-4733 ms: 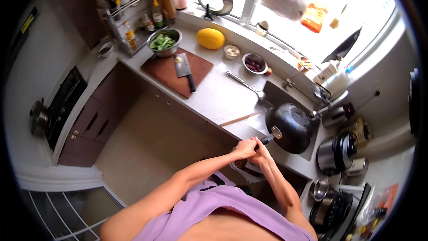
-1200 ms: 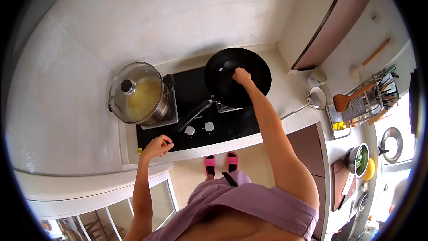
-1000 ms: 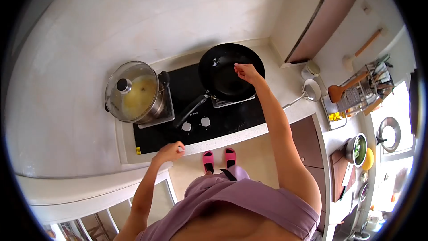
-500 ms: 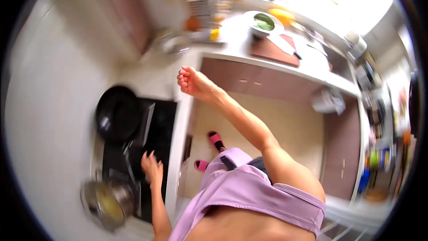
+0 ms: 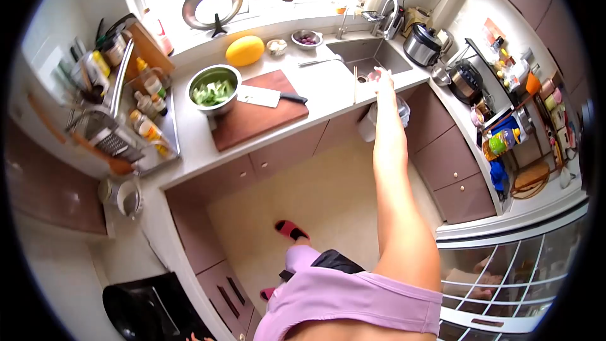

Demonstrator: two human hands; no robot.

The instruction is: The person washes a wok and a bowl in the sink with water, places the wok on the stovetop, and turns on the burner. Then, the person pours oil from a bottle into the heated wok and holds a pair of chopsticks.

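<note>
My right hand (image 5: 380,79) reaches out over the front edge of the steel sink (image 5: 394,57), its fingers loosely bent and apart, with nothing seen in them. A pair of chopsticks (image 5: 354,86) lies on the counter just left of it. Only the fingertips of my left hand (image 5: 199,338) show at the bottom edge, spread beside the black stove (image 5: 165,300); the rest is out of view. A black pan (image 5: 123,309) sits on that stove. Further along the counter, a cleaver (image 5: 260,96) rests on a brown cutting board (image 5: 262,123), beside a steel bowl (image 5: 218,110) of cut greens.
A yellow melon (image 5: 245,50) and a small bowl of purple pieces (image 5: 307,40) stand near the window. Bottles fill a rack (image 5: 170,132) at left. A pressure cooker (image 5: 423,45) is right of the sink. A bin (image 5: 371,125) hangs below the counter.
The view has swung right, from the stove to the counter and sink. My right hand has gone from near the counter corner to the sink; my left has mostly left the view.
</note>
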